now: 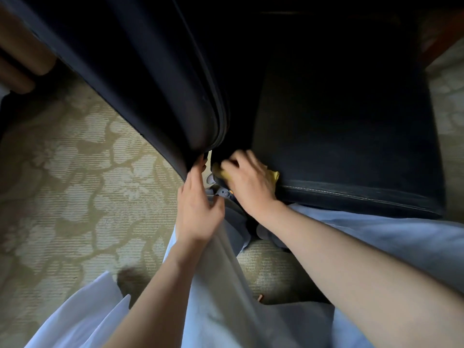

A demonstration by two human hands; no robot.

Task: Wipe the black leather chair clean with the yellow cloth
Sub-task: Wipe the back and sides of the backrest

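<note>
The black leather chair (pixel 346 136) fills the upper half of the view, its seat cushion to the right and its left armrest (pixel 155 79) sweeping down to a rounded front end. My right hand (pixel 247 182) grips the yellow cloth (pixel 274 176) and presses it into the gap between armrest and seat cushion; only small bits of the cloth show around the hand. My left hand (pixel 198 204) rests against the lower front end of the armrest, fingertips touching its edge.
Patterned beige carpet (pixel 75 184) covers the floor on the left and right of the chair. My light trousers (pixel 216 297) fill the bottom of the view. A wooden furniture leg (pixel 22 54) stands at the far left.
</note>
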